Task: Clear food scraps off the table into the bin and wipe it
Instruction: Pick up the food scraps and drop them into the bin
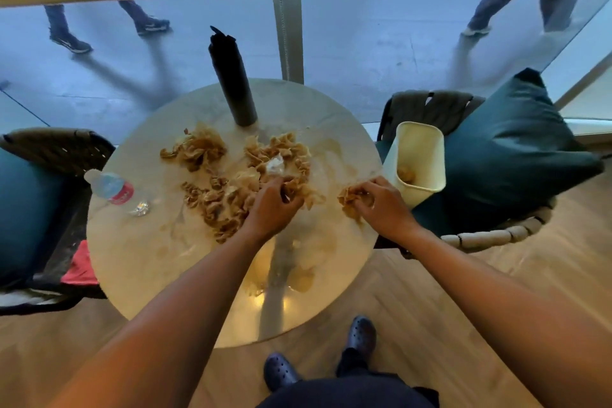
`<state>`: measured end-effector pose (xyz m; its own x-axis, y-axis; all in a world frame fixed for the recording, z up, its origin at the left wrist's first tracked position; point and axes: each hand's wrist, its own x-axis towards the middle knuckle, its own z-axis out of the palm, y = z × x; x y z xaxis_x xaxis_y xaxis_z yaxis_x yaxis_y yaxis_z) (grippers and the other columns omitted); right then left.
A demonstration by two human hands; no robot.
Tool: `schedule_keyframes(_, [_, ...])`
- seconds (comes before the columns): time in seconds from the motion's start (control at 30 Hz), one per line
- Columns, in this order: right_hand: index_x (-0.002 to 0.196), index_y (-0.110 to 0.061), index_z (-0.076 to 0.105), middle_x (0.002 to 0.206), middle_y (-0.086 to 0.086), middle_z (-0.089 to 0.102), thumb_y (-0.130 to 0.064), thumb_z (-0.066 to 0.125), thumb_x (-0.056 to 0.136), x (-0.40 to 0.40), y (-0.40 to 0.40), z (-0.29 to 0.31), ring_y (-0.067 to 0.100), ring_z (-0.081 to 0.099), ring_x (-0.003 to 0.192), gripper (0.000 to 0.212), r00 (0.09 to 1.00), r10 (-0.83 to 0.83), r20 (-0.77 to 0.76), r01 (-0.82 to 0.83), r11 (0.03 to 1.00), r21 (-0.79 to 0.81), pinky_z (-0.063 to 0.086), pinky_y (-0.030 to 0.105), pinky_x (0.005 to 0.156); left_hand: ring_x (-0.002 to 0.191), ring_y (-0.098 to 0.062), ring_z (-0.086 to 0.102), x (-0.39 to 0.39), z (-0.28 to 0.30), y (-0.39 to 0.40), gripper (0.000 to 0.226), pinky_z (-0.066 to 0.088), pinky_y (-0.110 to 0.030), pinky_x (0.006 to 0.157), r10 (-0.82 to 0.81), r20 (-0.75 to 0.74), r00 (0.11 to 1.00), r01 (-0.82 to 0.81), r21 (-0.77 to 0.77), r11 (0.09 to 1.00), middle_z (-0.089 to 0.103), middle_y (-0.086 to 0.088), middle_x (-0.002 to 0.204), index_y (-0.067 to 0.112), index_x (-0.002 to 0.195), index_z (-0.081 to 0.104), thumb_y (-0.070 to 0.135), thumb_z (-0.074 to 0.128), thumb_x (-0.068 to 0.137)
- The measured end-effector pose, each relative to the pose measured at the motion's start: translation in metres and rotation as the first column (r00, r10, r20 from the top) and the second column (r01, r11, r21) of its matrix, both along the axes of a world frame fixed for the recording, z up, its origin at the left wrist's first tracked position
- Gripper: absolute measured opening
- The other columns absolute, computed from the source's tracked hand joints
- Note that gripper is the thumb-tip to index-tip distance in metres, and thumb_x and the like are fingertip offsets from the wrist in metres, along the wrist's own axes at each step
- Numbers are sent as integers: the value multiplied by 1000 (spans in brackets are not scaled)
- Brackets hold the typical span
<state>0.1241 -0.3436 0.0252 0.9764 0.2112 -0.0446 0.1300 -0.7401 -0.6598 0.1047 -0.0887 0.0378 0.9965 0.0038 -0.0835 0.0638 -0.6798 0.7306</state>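
Tan food scraps (212, 200) lie in heaps across the middle of a round pale table (139, 252). My left hand (273, 207) is curled over scraps near the table's centre, its fingers closed on some of them. My right hand (381, 204) grips a small clump of scraps (349, 200) near the right rim. A cream plastic bin (422, 159) stands tilted on the chair just beyond the right rim, with a few scraps inside. A crumpled white wrapper (275, 165) sits among the scraps.
A tall black bottle (233, 83) stands at the back of the table. A small water bottle (111, 187) and a bit of foil (140, 209) lie at the left. Woven chairs with teal cushions (516, 149) flank the table. People walk past outside the glass.
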Motion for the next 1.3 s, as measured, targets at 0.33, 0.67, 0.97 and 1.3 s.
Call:
schedule_keyframes(0.33, [106,-25,74,107,-1,70,-34,70,92,16,-109,2,23,56,103,18,940,-326,101,328,945,-9,45,45,93,84,-6,63,52,-12,-103,26,43,-11,66,-133,12,991,133,10,991,64,7,97,22,108,64,34,76,88])
schedule_keyframes(0.67, [110,-25,72,110,2,71,-33,65,92,84,-177,-7,30,55,106,20,897,-426,119,440,887,-143,40,40,89,84,-11,59,124,-30,-198,25,37,-9,67,-200,62,978,195,74,978,64,4,96,15,111,70,28,75,89])
schedule_keyframes(0.97, [122,-22,66,122,8,63,-25,66,91,152,-187,-25,28,60,112,31,911,-413,6,413,910,-32,51,46,98,95,-12,66,171,-52,-259,48,56,-28,87,-198,1,980,197,-55,979,69,0,111,18,136,58,24,74,91])
schedule_keyframes(1.3, [137,-30,56,143,2,55,-44,61,92,152,-177,-36,27,49,132,47,982,-177,-69,154,956,-249,37,46,110,109,-14,60,170,-64,-232,33,51,-29,95,-155,-10,988,156,46,987,65,-4,124,18,127,63,23,68,95])
